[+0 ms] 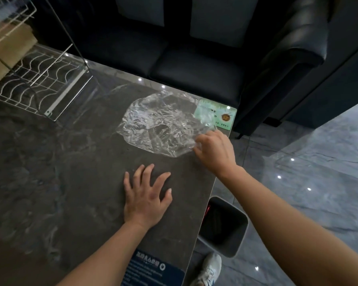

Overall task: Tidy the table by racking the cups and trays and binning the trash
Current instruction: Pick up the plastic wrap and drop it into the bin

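A crumpled sheet of clear plastic wrap [161,122] lies on the dark stone table [60,162], near its far right corner. My right hand [215,149] pinches the near right edge of the wrap with curled fingers. My left hand [146,195] rests flat on the tabletop with fingers spread, a little nearer than the wrap and apart from it. A white wire rack [39,77] stands at the far left of the table. A grey bin [223,226] sits on the floor just right of the table edge.
A green card [217,116] lies flat at the table's far right corner, partly under the wrap. A blue label [151,269] is stuck at the near edge. A dark sofa [194,65] stands beyond the table. My shoe [209,269] is beside the bin.
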A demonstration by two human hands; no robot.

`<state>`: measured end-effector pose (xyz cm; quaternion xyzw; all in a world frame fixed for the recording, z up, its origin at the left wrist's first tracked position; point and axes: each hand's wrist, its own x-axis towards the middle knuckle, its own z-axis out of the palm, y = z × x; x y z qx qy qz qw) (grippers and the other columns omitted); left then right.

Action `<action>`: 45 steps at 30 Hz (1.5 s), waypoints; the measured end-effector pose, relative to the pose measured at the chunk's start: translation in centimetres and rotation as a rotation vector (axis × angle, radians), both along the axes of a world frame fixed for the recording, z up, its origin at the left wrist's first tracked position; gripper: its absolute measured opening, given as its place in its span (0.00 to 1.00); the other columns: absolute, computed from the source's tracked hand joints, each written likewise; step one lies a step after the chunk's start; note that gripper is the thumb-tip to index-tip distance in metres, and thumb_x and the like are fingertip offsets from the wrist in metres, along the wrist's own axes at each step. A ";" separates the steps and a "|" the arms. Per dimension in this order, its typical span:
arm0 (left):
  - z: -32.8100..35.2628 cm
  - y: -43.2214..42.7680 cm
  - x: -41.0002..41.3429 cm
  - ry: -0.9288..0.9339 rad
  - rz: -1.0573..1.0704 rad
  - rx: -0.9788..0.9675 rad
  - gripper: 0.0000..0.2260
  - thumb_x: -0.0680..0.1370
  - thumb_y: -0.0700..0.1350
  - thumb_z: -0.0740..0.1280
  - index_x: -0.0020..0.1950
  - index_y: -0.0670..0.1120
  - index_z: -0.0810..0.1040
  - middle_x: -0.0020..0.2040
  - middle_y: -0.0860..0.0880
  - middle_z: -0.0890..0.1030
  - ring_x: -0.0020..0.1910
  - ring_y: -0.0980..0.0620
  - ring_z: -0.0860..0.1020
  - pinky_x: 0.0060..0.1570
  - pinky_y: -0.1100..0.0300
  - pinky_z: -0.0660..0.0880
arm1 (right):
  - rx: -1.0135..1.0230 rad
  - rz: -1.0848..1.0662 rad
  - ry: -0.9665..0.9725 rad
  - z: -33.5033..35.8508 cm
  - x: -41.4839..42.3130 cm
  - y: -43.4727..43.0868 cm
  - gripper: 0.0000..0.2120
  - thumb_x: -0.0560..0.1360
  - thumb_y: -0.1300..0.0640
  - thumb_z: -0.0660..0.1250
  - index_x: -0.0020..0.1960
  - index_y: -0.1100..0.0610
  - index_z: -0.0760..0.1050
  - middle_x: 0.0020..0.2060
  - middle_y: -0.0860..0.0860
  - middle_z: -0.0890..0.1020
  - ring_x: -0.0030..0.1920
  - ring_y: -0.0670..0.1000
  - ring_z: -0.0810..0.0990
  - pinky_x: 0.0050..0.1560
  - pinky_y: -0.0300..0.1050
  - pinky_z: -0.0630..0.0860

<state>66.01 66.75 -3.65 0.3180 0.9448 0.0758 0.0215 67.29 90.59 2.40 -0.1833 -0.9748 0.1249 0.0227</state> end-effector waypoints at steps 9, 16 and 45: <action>-0.4 -0.1 -0.1 0.020 0.001 -0.002 0.20 0.73 0.60 0.61 0.64 0.59 0.73 0.70 0.46 0.70 0.71 0.40 0.65 0.71 0.32 0.54 | -0.156 -0.170 0.114 -0.2 11.7 0.8 0.06 0.72 0.56 0.75 0.39 0.57 0.82 0.69 0.55 0.78 0.70 0.61 0.72 0.69 0.60 0.68; 0.4 0.2 0.3 -0.026 0.020 -0.039 0.21 0.74 0.59 0.57 0.65 0.57 0.72 0.70 0.43 0.68 0.72 0.38 0.64 0.69 0.28 0.55 | -0.290 -0.443 0.164 -1.5 16.6 1.1 0.11 0.74 0.61 0.71 0.38 0.58 0.69 0.27 0.52 0.77 0.26 0.54 0.71 0.28 0.46 0.64; -0.3 7.3 0.7 0.026 -0.140 -0.020 0.25 0.77 0.62 0.55 0.74 0.60 0.64 0.76 0.44 0.62 0.77 0.42 0.58 0.70 0.27 0.52 | -0.395 -0.685 -0.696 -33.0 23.7 1.0 0.09 0.75 0.54 0.63 0.55 0.51 0.73 0.39 0.50 0.76 0.39 0.56 0.75 0.39 0.48 0.73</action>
